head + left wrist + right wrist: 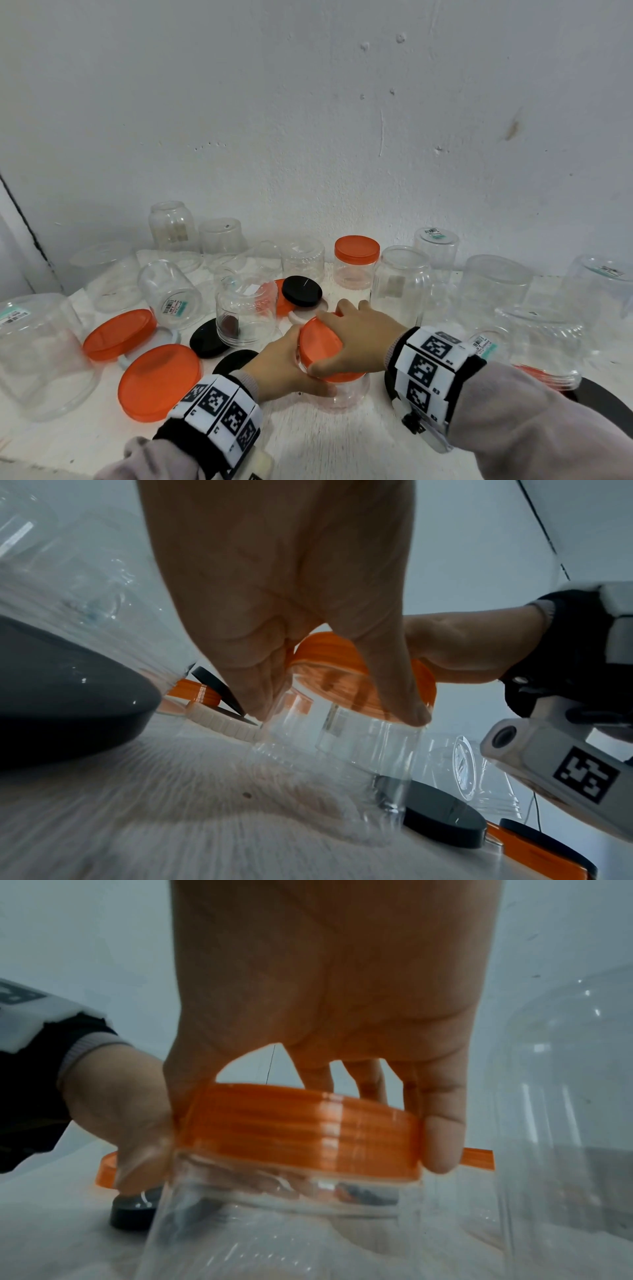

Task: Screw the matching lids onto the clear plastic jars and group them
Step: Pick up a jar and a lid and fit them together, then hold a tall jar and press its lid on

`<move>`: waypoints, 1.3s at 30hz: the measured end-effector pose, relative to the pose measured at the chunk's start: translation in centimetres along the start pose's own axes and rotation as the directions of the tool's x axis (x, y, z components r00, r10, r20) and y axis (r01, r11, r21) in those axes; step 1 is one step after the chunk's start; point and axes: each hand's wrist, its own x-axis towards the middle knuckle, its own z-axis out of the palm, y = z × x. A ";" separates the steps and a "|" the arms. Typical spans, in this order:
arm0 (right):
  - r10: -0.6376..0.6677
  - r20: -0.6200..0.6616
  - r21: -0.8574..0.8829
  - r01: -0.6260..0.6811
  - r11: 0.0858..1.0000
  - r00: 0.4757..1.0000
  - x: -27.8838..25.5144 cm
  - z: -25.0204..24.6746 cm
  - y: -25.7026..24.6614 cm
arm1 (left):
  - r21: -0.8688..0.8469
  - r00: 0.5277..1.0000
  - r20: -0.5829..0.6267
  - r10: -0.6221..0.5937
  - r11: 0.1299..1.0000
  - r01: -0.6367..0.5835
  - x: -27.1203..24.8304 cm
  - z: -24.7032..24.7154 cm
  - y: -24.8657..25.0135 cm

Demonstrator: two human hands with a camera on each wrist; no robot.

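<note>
L hand (274,368) gripped clear jar (346,392) body; R hand (356,337) fingers clamped round orange lid (320,346) atop it, on white table (342,445).

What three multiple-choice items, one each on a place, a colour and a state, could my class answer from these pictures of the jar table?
1. Where does the capped jar that nobody is touching stand?
A. at the back, near the wall
B. at the front table edge
C. inside a bigger jar

2. What colour is the lid under the right hand?
A. black
B. white
C. orange

3. What is the left hand doing?
A. resting flat on the table
B. gripping the clear jar below the lid
C. lifting a black lid

Answers: 1 A, as the head view shows it behind the hands, close to the wall. 2 C, as the right wrist view shows orange ridges between thumb and fingers. 3 B, as the left wrist view shows its fingers curled round the jar's clear wall.
</note>
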 end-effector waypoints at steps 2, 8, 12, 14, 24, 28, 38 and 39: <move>0.009 -0.028 -0.008 -0.009 1.000 1.000 -0.2 0.2 -0.1 | 0.002 1.000 -0.007 0.002 1.000 -0.002 0.0 0.0 0.0; 0.010 -0.106 -0.043 -0.015 0.999 0.994 -0.4 1.0 -0.4 | 0.009 1.000 -0.009 0.002 1.000 -0.002 -0.2 0.0 0.2; 0.009 -0.056 0.009 -0.008 1.000 0.998 -0.6 0.9 -0.2 | 0.010 1.000 0.012 -0.007 1.000 0.007 -0.3 0.0 0.5; -0.013 -0.076 0.027 0.015 1.000 0.997 -0.9 0.1 0.1 | 0.000 1.000 0.024 -0.003 1.000 0.003 -0.4 0.0 0.6; 0.372 -0.420 0.152 -0.340 0.928 0.828 0.3 -6.7 6.2 | 0.049 0.998 0.007 0.056 0.997 -0.056 -0.3 -0.2 1.3; 0.443 -0.240 0.271 -0.379 0.885 0.864 0.4 -6.0 7.1 | 0.072 0.996 0.006 0.085 0.994 -0.085 0.4 -0.3 1.3; 0.377 -0.363 0.312 -0.270 0.911 0.852 -2.1 -6.6 8.3 | 0.101 0.996 -0.048 0.077 0.992 -0.072 3.7 -0.3 3.2; 0.364 -0.404 0.310 -0.249 0.917 0.839 -2.5 -7.0 8.3 | 0.095 0.996 -0.052 0.074 0.993 -0.069 4.3 -0.3 3.5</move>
